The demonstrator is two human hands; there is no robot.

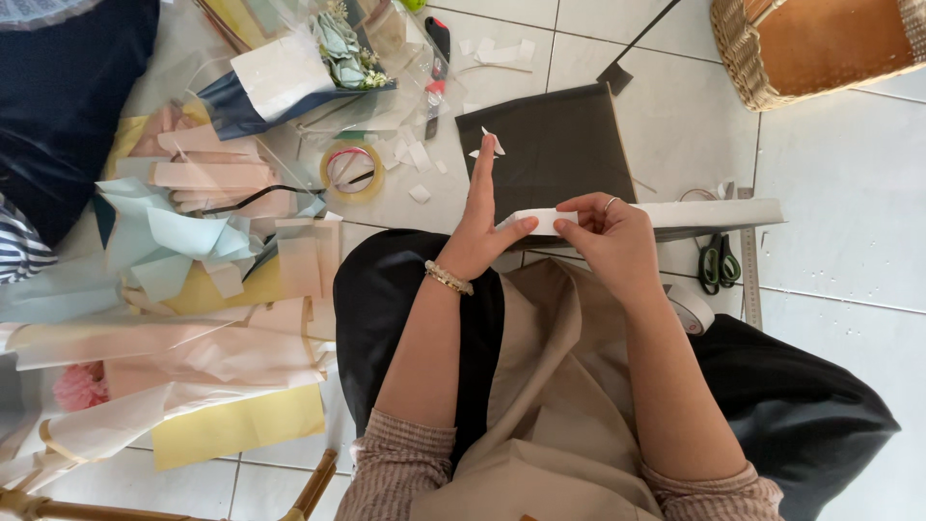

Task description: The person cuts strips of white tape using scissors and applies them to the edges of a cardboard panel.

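White paper strip (540, 220), pinched in right hand (610, 241) grip, left hand (477, 227) thumb touching strip, fingers outstretched, dark sheet (555, 150) beneath, tiled floor (849, 174).

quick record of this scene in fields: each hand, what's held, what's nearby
left hand: fingers straight, thumb on the end of the white strip
right hand: pinching the same strip, ring on one finger
under the strip: dark sheet
right side: scissors, tape roll, basket
left side: paper pile, yellow tape ring

Wicker basket (820, 48) cut off at top edge; scissors (716, 262) partly hidden.
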